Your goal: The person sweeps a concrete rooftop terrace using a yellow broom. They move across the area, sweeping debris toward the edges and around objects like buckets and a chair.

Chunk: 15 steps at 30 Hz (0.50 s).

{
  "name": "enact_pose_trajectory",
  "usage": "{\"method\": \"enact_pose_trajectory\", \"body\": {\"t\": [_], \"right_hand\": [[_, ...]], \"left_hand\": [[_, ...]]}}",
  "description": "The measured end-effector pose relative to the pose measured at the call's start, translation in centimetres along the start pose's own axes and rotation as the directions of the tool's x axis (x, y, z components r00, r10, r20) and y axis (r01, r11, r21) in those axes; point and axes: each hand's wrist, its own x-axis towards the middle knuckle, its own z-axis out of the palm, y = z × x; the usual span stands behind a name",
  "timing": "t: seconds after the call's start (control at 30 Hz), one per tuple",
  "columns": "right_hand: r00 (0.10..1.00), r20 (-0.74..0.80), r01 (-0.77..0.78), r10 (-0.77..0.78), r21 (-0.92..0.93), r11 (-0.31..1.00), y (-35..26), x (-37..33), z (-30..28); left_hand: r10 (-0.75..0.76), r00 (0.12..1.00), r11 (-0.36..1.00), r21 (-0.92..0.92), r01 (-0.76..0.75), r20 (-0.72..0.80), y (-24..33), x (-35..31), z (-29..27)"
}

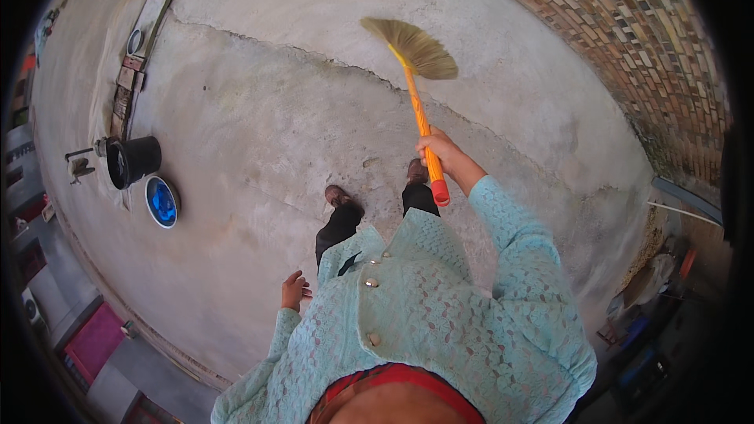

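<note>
The broom (415,99) pairs dry, matt, fibrous bristles (415,49) with a smooth, plastic-looking handle ending in a smooth plastic cap (440,190). The concrete ground (259,122) is rough and matt (a jagged crack breaks its surface), the wall (613,39) coarse brick. The bucket (144,157) looks like smooth plastic; the jacket (448,314) is openwork, lacy cloth with shiny buttons (371,283).
</note>
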Motion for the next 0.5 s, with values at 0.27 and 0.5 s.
{"method": "enact_pose_trajectory", "body": {"t": [0.27,0.5], "right_hand": [[0.926,0.324,-0.141,0.195,-0.183,0.973,-0.2,-1.6,12.9],[0.781,0.518,-0.300,0.348,-0.177,0.937,-7.2,-3.4,21.9]], "left_hand": [[-0.039,0.998,0.929,-0.368,0.019,-0.045,-3.2,2.2,-2.4],[-0.210,0.965,0.737,-0.673,0.051,-0.156,-10.9,3.8,-3.0]]}}
